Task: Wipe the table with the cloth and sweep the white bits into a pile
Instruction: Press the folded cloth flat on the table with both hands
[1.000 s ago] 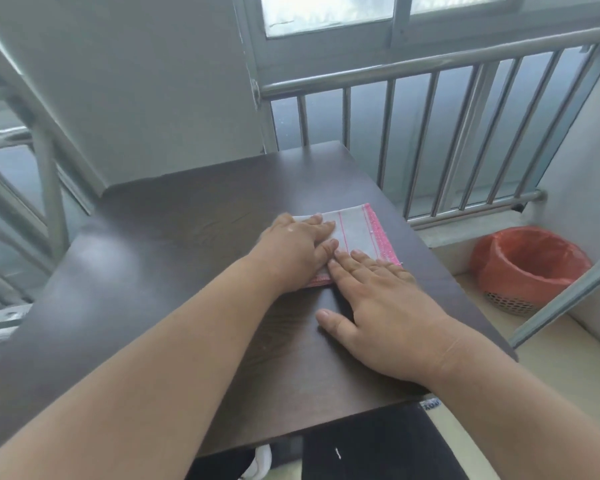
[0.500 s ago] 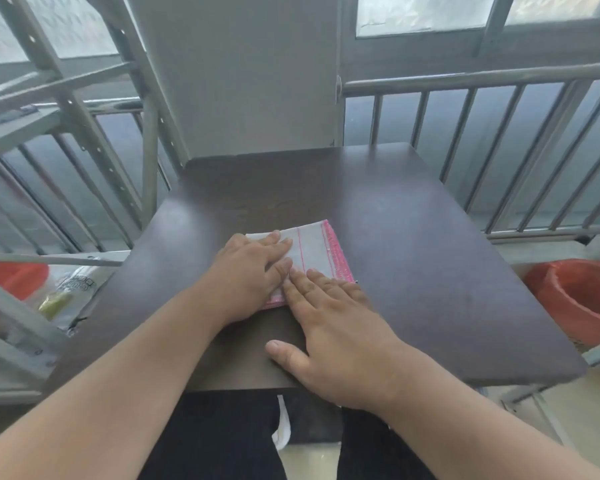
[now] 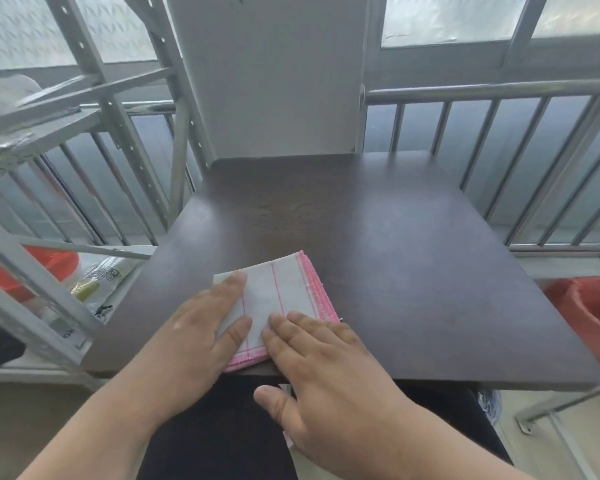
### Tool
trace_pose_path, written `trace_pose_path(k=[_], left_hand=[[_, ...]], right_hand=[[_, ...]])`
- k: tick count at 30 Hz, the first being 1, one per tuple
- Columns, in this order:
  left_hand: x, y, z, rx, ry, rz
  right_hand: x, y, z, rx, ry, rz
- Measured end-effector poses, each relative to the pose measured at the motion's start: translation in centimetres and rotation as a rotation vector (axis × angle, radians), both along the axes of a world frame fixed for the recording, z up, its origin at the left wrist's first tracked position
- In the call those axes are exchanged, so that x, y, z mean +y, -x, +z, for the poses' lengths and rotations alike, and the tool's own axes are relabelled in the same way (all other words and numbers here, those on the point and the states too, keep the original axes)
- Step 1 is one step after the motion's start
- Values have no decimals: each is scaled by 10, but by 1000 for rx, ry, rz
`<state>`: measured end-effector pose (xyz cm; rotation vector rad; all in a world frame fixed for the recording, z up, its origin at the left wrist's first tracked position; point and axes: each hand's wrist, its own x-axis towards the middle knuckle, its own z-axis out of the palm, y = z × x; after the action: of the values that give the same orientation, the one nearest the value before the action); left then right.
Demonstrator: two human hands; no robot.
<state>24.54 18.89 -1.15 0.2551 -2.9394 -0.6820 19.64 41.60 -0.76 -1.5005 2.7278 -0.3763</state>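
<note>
My left hand (image 3: 201, 327) lies flat and open, palm down, on the folded cloth (image 3: 278, 296), which sits at the near edge of the dark table (image 3: 395, 244). The cloth is white with pink stripes and a pink hem. My right hand (image 3: 329, 379) is spread flat too, its fingertips (image 3: 278, 323) pressing the cloth's near corner while its thumb hangs past the table edge. A red bin (image 3: 589, 313) stands on the floor to the right.
</note>
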Motion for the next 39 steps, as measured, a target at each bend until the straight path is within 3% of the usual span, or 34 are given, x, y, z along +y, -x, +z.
trace_pose_path(k=[6,19,34,39], left_hand=[[-11,-33,5,-130,117,90],[-71,-38,5,-215,164,238],[-129,122,4,-224,295,154],[-160,193,1,-261,255,157]], right_hand=[[-15,-1,11,-19,89,49],[-125,33,2,-70,-188,169],[-185,182,9,-152,-320,130],[-210,247,7,-156,-326,81]])
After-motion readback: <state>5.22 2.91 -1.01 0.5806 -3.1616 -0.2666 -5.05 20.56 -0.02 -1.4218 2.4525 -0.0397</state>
